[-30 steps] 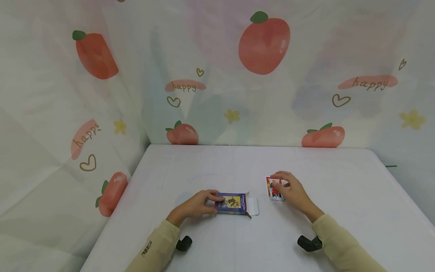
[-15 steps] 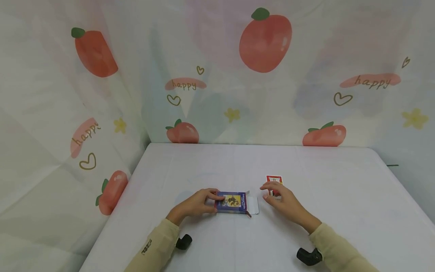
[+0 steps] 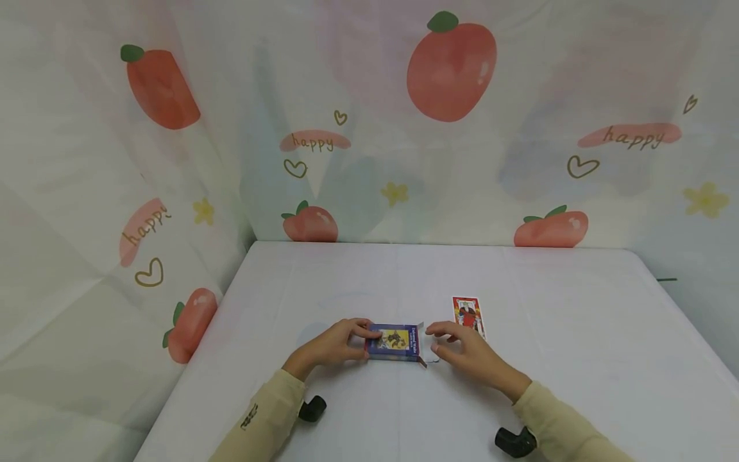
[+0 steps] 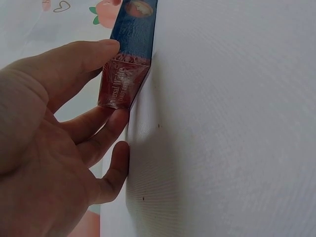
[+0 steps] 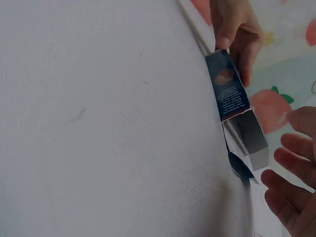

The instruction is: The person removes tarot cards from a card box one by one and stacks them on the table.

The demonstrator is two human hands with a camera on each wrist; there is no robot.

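Along the left side, a pale fabric backdrop (image 3: 164,160) hangs in soft creases, printed with rounded red fruit and looping lettering. In front of it, a beige sleeve (image 3: 260,414) slants up to the left hand (image 3: 330,344), beside a dark, smooth, elbow-shaped piece (image 3: 314,409). The left hand pinches the left end of the box (image 3: 394,341), thumb on its upper face, fingers at the end and far side. The box, a flat printed rectangle in blue with a yellow picture panel, lies at mid-table on a white, finely ribbed cloth (image 3: 358,279); its red end has a crinkled gloss. From its open right end juts a white flap (image 3: 428,350). Next comes a thin, white-edged red card (image 3: 467,312), and just before it the right hand (image 3: 472,354), fingers loosely bent, well parted and holding nothing, close to the flap. A second dark elbow piece (image 3: 516,443) and another beige sleeve (image 3: 568,423) follow.

The right hand covers the card's lower part and some of the flap. The box's inside is too shadowed to read; both sleeves are cut off below.
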